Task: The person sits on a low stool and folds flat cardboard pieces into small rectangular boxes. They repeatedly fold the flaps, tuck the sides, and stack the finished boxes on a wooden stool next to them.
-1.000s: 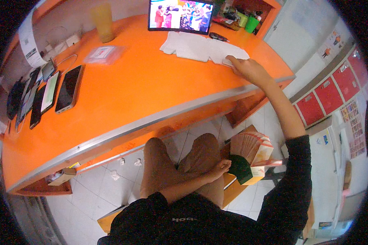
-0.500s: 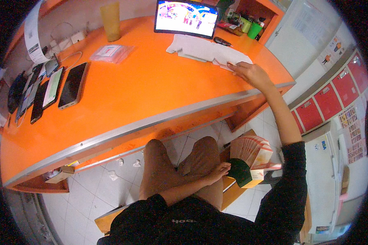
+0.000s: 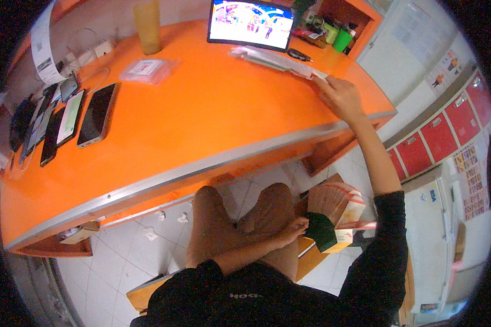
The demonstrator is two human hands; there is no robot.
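On the far right of the orange desk, a flat bundle of white and grey folded card [image 3: 281,62] is tilted up at an edge and blurred. My right hand [image 3: 339,98] grips its right end, thumb and fingers closed on it. My left hand [image 3: 293,231] rests on my right thigh, its fingers loosely bent with nothing visible in them. Beside those fingertips is a rounded dark green piece [image 3: 321,233] on a yellow and white box [image 3: 341,241]. Behind it stands a fanned row of orange and white flat cartons [image 3: 333,200].
A lit screen [image 3: 251,24] stands behind the bundle, with a dark small item [image 3: 299,55] near it. On the orange desk [image 3: 202,109] are a clear plastic packet [image 3: 146,70], a tall yellow cup [image 3: 148,27] and several phones [image 3: 98,115]. Red lockers [image 3: 437,134] line the right wall.
My right hand has closed further on the bundle, and the bundle has tipped up so that more of its edge shows. My left hand has hardly moved.
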